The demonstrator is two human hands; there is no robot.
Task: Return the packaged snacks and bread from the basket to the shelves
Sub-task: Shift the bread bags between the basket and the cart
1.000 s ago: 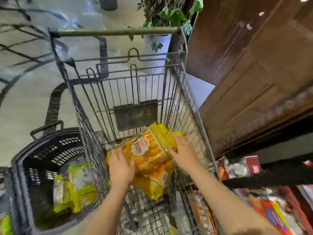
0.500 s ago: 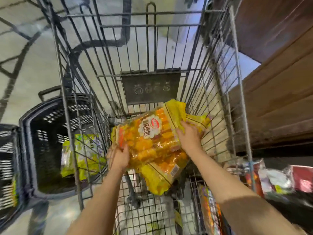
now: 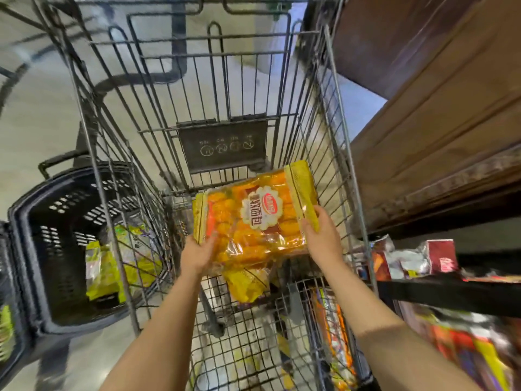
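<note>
Both hands, left hand (image 3: 197,253) and right hand (image 3: 321,235), fingers clamped on its ends, have lifted the bread pack (image 3: 253,221) higher in the cart (image 3: 335,114), ready for shelving.

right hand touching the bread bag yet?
Touching. The head view shows the right hand gripping the yellow edge of the bread bag, thumb over its front; the left hand holds the opposite corner.

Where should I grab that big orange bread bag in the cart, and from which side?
Probably by its two short ends, one hand from each side, as the left hand and right hand do now: the bread bag is wide, flat and soft, so it would likely sag from one end.
</note>
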